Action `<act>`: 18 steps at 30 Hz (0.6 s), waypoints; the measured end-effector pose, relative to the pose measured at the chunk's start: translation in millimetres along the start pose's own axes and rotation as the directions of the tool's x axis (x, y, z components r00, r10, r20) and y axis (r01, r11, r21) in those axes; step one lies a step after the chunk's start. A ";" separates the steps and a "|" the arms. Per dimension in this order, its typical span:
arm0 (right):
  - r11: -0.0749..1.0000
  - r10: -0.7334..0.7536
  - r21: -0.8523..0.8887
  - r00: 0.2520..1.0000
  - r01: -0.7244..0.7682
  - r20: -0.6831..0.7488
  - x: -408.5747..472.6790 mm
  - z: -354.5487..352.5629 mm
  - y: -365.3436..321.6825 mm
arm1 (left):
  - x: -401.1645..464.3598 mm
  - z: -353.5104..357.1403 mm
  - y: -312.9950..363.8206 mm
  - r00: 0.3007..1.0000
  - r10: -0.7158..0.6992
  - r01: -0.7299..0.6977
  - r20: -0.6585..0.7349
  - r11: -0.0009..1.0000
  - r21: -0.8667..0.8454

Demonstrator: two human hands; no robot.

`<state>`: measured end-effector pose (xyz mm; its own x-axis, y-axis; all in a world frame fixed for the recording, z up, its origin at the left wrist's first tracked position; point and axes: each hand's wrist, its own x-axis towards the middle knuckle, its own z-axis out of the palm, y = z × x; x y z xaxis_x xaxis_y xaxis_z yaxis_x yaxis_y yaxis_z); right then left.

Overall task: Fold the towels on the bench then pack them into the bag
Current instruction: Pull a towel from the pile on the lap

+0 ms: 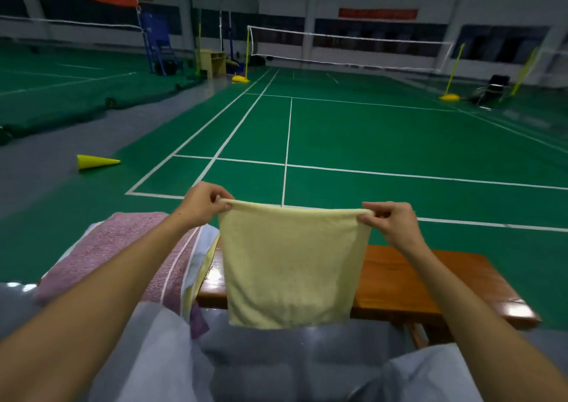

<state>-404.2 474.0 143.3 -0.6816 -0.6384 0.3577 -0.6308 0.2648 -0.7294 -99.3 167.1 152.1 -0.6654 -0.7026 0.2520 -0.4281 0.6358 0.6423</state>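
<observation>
A pale yellow towel hangs doubled over in front of the wooden bench. My left hand pinches its upper left corner and my right hand pinches its upper right corner, both raised above the bench. A purple towel with pale stripes lies on a pile of pale blue and yellow cloth at the bench's left end. No bag is in view.
The bench stands at the edge of a green badminton court with a net beyond. A yellow cone lies on the grey floor at left. A black chair stands far right. My knees fill the bottom of the view.
</observation>
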 end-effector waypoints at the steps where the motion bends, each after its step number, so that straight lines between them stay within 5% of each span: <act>1: 0.997 -0.047 -0.070 0.998 0.045 -0.036 -2.1 -6.1 -5.5 | -0.9 -4.1 3.1 0.999 0.030 -0.030 -0.011 1.000 0.009; 6: 0.967 -0.204 -0.178 0.972 0.182 -0.117 -14.9 -44.5 -27.4 | -5.4 -35.7 17.8 0.977 0.184 -0.192 -0.111 0.979 -0.065; 11: 0.964 -0.176 0.172 0.971 0.204 -0.162 -27.7 -66.2 -41.7 | -29.0 -56.6 46.9 0.958 0.242 -0.281 -0.156 0.902 -0.328; 14: 0.940 -0.191 0.224 0.942 0.257 -0.277 -25.7 -59.9 -48.9 | -24.7 -61.6 54.6 0.949 0.274 -0.314 -0.158 0.879 -0.359; 18: 0.945 -0.043 0.298 0.956 0.133 -0.290 7.0 -31.3 -27.9 | 6.3 -43.4 45.2 0.977 0.204 -0.214 -0.067 0.905 -0.367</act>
<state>-403.0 484.8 184.4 -0.7323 -0.4120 0.5423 -0.5761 -0.0499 -0.8159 -96.3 177.6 214.1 -0.6963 -0.5778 0.4258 -0.0202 0.6088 0.7930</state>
